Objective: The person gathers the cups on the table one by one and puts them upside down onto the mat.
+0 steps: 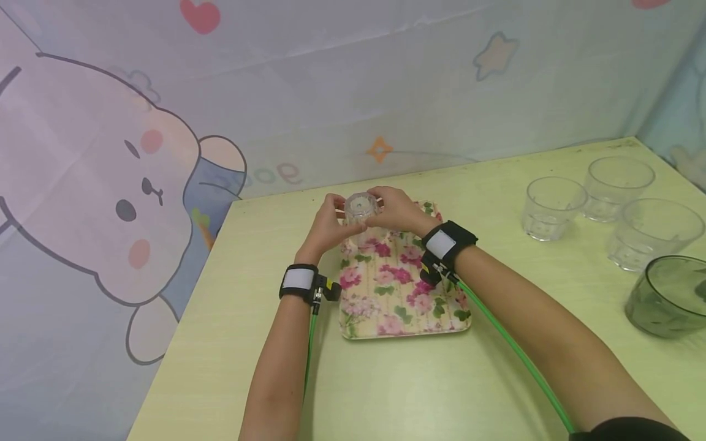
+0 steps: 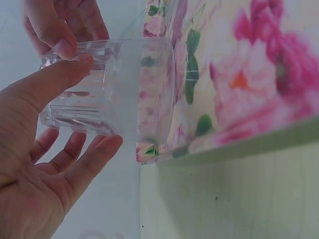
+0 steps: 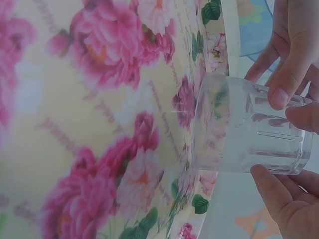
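Observation:
A clear glass tumbler (image 1: 361, 208) stands upside down at the far end of a flower-patterned tray (image 1: 380, 327), its faceted base facing up. From the left side, my left hand (image 1: 326, 229) holds it by the base end, thumb on the near side and fingers round the other side. My right hand (image 1: 398, 211) grips the same tumbler from the right, and the two thumbs come close together. Both wrist views show the tumbler (image 2: 127, 89) with its smooth rim end at the tray; whether the rim touches fully is hard to tell.
On the right of the yellow-green table (image 1: 254, 361) stand three more clear glasses (image 1: 543, 226), upright and grouped. A dark green glass (image 1: 656, 312) sits nearer, by the right edge of view. Behind the table hangs a printed cloth (image 1: 331, 92).

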### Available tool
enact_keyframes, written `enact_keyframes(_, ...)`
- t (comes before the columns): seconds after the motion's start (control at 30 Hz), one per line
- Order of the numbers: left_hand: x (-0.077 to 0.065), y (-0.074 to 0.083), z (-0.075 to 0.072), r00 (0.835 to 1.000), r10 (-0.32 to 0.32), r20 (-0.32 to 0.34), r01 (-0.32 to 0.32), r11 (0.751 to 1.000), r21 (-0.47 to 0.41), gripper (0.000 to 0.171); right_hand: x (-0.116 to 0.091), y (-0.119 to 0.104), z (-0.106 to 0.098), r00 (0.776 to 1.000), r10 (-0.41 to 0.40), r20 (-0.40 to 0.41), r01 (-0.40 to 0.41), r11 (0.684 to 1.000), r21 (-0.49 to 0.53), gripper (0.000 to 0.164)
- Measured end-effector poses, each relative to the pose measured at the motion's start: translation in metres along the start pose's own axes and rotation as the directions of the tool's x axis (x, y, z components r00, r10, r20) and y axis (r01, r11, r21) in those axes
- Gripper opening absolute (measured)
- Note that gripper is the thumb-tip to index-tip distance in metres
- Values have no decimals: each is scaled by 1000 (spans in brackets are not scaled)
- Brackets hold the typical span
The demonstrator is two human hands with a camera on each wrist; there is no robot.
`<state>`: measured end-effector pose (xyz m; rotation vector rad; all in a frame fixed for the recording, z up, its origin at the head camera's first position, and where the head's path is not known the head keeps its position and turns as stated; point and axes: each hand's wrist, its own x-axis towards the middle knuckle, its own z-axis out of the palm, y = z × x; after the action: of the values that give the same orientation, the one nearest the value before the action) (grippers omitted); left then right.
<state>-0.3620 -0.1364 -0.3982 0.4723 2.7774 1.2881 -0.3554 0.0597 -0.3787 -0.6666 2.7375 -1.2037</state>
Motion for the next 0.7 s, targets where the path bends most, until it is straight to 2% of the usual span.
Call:
enact_keyframes(0.3, 1, 2, -1, 1000, -14, 9, 14, 1000, 0, 72, 1, -1, -2, 999, 32, 34, -32, 999, 11, 72)
enact_keyframes(0.53, 2, 9, -1, 1000, -1, 26, 1, 1000, 11, 84, 0, -1, -4, 998, 62, 18, -62, 998, 4, 77)
enact_keyframes(0.6, 0, 12, -1, 1000, 16, 7, -16, 999, 33, 86, -2, -1, -5, 998, 62, 6, -62, 998, 6, 75)
enact_keyframes(0.7, -5, 20, -2, 996, 69, -61, -62, 992, 109, 86, -7, -1, -8, 999, 41, -28, -41, 999, 7, 72)
